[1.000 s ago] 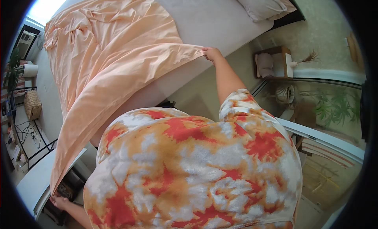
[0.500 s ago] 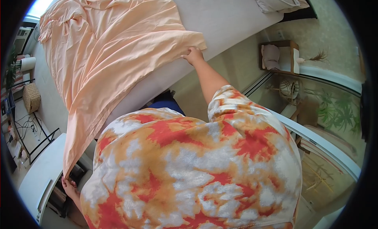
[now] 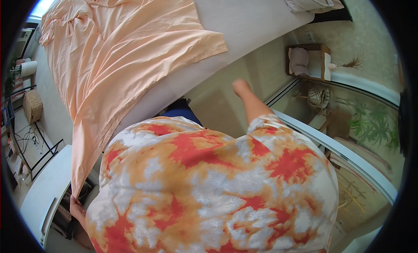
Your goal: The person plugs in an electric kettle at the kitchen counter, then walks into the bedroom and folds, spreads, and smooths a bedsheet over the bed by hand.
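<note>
A wrinkled peach bed sheet (image 3: 143, 57) lies across the left part of the bed, and one corner is drawn down off the side towards me. At the lower left, my left hand (image 3: 77, 208) is closed on that hanging corner. The near edge of the sheet sags from the bed to this hand. My right hand (image 3: 241, 86) is in the air beside the bed, apart from the sheet; motion blurs its fingers. Pale grey bedding (image 3: 244, 22) covers the mattress to the right of the sheet.
Pillows (image 3: 307, 0) are at the bed's upper right end. A white cabinet (image 3: 45, 187) stands by my left hand. To the left are a wicker basket (image 3: 33, 106) and a black metal frame with cables. A glass-topped case (image 3: 348, 118) is on my right, near a wooden box (image 3: 320, 61).
My right hand has let go of the sheet's edge and moved right and down, away from the bed. My left hand still grips the corner, nearly in the same place.
</note>
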Demonstrator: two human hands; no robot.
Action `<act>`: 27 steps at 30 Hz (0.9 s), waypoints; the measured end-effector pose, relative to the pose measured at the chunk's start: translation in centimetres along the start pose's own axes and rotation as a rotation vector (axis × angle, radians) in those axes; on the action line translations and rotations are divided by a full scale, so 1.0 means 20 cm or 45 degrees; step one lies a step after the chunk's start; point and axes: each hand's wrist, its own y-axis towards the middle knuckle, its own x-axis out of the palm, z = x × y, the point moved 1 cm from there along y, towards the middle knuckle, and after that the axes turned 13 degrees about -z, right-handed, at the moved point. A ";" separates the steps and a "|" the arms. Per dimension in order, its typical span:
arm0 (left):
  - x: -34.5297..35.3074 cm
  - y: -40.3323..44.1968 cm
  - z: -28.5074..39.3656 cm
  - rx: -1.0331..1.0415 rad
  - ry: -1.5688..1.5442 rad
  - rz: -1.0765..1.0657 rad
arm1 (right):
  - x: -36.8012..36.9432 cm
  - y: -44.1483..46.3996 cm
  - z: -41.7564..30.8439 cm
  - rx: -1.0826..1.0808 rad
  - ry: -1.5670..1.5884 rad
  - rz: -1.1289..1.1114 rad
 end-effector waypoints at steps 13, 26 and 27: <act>-0.01 0.13 0.04 0.073 0.369 -0.015 | 0.10 -0.10 0.19 0.113 0.564 0.073; -0.14 0.04 0.08 0.024 0.543 -0.122 | -0.65 0.13 -0.52 0.134 0.935 0.305; -0.13 0.01 0.07 0.031 0.564 -0.097 | -0.66 0.10 -0.55 0.213 0.863 0.288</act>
